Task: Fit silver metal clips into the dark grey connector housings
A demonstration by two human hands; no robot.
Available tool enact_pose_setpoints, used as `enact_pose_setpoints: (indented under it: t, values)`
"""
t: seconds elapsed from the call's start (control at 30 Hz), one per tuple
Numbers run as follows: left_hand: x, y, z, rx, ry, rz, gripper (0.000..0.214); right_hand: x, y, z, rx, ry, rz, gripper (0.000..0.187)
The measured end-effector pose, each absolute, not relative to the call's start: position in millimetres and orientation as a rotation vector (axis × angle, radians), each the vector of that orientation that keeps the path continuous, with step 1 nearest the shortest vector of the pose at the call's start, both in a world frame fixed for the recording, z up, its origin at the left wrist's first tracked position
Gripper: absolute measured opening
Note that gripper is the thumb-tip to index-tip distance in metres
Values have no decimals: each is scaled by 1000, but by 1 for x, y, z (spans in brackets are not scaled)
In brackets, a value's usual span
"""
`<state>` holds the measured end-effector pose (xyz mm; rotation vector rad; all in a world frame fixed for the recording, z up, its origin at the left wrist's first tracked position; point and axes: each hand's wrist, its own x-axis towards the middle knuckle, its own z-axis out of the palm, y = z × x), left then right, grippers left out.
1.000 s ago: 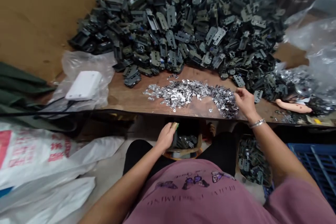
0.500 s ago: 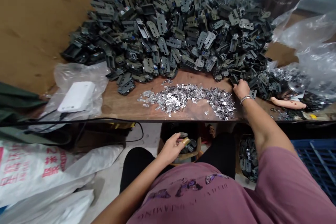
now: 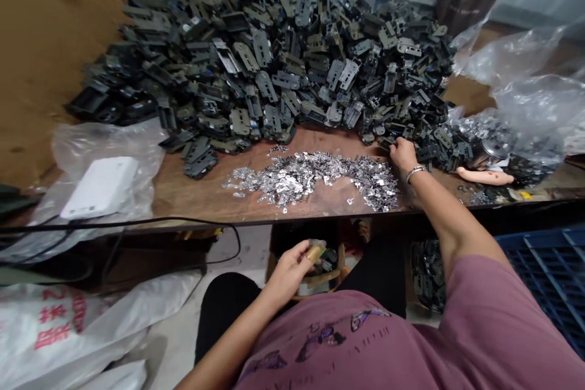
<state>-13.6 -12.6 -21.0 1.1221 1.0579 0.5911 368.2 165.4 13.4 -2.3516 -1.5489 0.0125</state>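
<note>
My left hand (image 3: 290,268) is over my lap, in front of the bench edge. Its thumb wears a yellowish cover and presses against the fingers on a small greyish piece (image 3: 319,244), mostly hidden by the thumb. Under that hand stands an open box (image 3: 340,263) with dark parts inside. My right hand (image 3: 404,157), with a bracelet on its wrist, reaches to the front right edge of a big pile of dark grey housings (image 3: 274,82). Its fingers are closed on one dark housing (image 3: 387,141) there. Left of it lies a heap of small shiny metal clips (image 3: 315,177).
A white box-shaped device (image 3: 100,187) with black cables lies on clear plastic at the left. To the right are a tin can (image 3: 491,151), a doll-like arm (image 3: 484,176) and plastic bags (image 3: 530,97). A blue crate (image 3: 543,274) stands below; white sacks (image 3: 91,323) lie at lower left.
The view has swung slightly to the right, so the bench things appear further left. My right hand stays at the pile's edge; my left hand's thumb has turned more toward the camera.
</note>
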Motion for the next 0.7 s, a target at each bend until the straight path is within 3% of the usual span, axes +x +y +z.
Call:
enact_pose_setpoints:
  t: [0.23, 0.33, 0.43, 0.57, 0.7]
  values:
    - [-1, 2, -8, 582, 770, 621, 57, 247, 57, 13, -1158, -2314, 116, 20]
    - [7, 3, -5, 607, 787, 533, 56, 214, 13, 10, -904, -2414, 283, 26]
    - [5, -1, -6, 678, 849, 518, 55, 222, 8, 8, -1105, -2207, 422, 24]
    - [-1, -5, -9, 655, 961, 650, 56, 249, 35, 3, -1728, -2081, 294, 9]
    - [-2, -8, -13, 663, 1015, 745, 52, 244, 51, -3, -2079, -2223, 137, 20]
